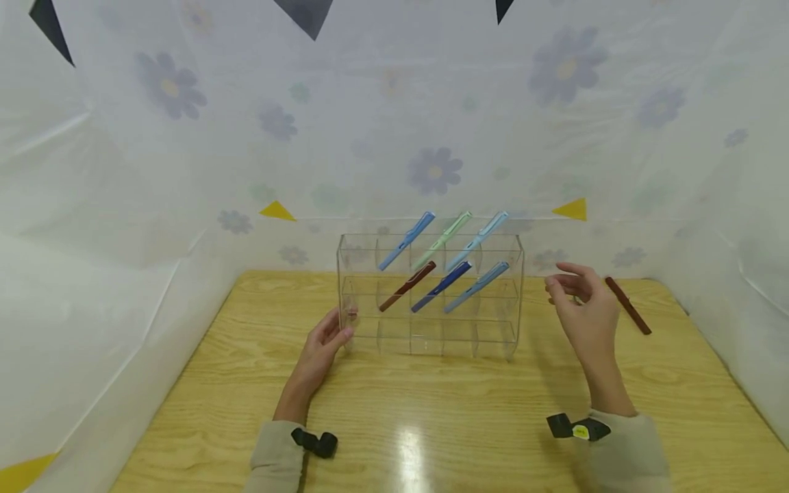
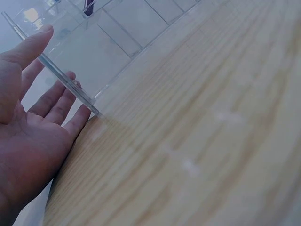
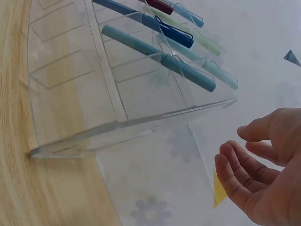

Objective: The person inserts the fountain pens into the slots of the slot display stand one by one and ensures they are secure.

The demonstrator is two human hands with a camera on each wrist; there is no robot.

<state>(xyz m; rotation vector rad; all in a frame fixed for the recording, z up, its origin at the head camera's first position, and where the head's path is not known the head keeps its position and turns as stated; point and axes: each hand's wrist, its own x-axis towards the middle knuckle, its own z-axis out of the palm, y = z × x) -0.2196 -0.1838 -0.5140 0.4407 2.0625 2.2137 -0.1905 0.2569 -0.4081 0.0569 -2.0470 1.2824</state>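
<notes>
A clear plastic pen rack (image 1: pixel 427 339) with tiered compartments stands on the table. Slanted in its top tier are a blue pen (image 1: pixel 407 241), a light green pen (image 1: pixel 442 239) and a light blue pen (image 1: pixel 477 241). The middle tier carries a dark red-brown pen (image 1: pixel 407 286), a dark blue pen (image 1: pixel 442 286) and a grey-blue pen (image 3: pixel 141 49). My left hand (image 1: pixel 323 346) holds the rack's left side panel, thumb in front and fingers behind. Beside the rack's right end, my right hand (image 1: pixel 582 301) hovers apart from it, fingers loosely bent and holding nothing.
A dark red-brown stick-like pen (image 1: pixel 628 306) lies on the wooden table (image 1: pixel 370 424), right of my right hand. Pale flowered sheeting (image 1: pixel 370 123) encloses the table at the back and sides. Yellow triangles (image 1: pixel 573 209) mark the back sheet.
</notes>
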